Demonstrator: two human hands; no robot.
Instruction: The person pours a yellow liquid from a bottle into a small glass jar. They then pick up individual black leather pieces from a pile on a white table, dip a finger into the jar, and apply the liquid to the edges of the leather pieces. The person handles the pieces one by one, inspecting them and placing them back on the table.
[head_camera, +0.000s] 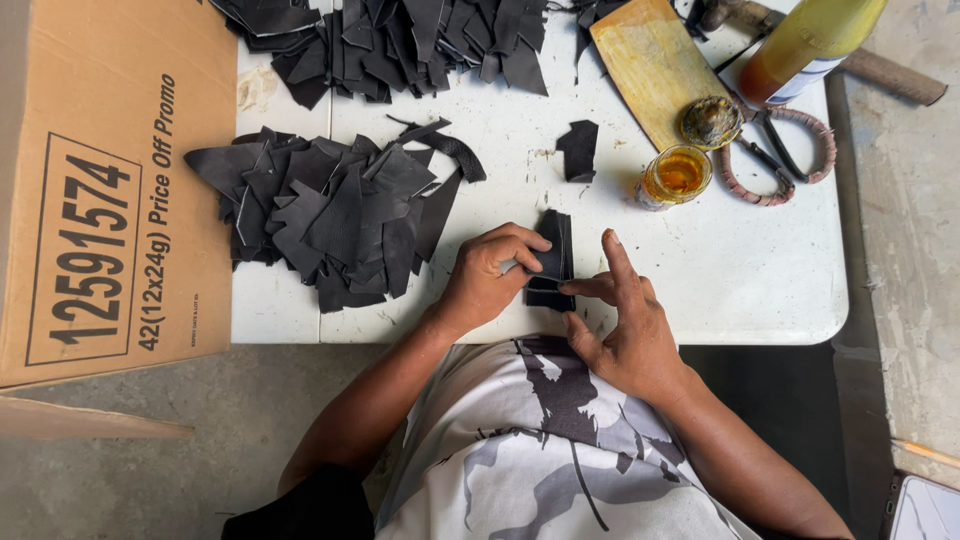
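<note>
1. A person sits at a white table and looks down at their own two hands.
2. The left hand is curled shut around a small black piece of what looks like leather. The thumb and fingers pinch its left edge.
3. The right hand is mostly open. Its first finger points up, and its thumb and another finger touch the lower right side of the same piece.
4. The black piece lies at the near edge of the table, right in front of the person, between both hands.
5. I think the person is pressing or folding this piece right now, but I cannot tell which.
6. The next move, I guess, needs the piece held flat and still, with its edges lined up.
7. To the left sits a big pile of black scraps. Another pile is at the far side of the table.
8. One lone scrap lies just past the hands.
9. On the right are a small jar of yellow stuff, its lid, a wooden board, scissors and a yellow bottle.
10. A cardboard box stands on the left.
</note>
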